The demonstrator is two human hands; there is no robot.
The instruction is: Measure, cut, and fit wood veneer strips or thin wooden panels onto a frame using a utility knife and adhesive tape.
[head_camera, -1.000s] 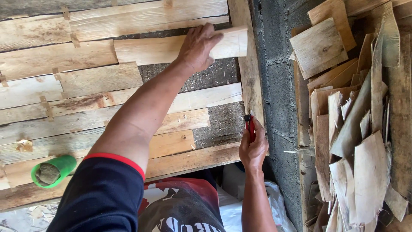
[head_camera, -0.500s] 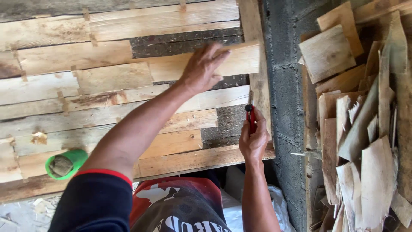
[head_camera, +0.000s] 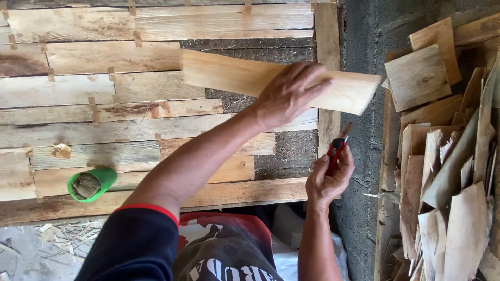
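Note:
My left hand presses flat on a pale wooden plank, holding it tilted across a panel of weathered boards. The plank's right end sticks out past the panel's upright edge strip. Below it, my right hand grips a red and black utility knife, its tip pointing up toward the plank's lower edge without touching it.
A green cup holding something grey rests on the lower boards at the left. A heap of loose wood offcuts fills the right side beside a grey concrete strip. Wood scraps lie at the lower left.
My left hand has slid the plank to the right and tilted it, so its end now overhangs the panel's edge. My right hand has stayed close by with the knife.

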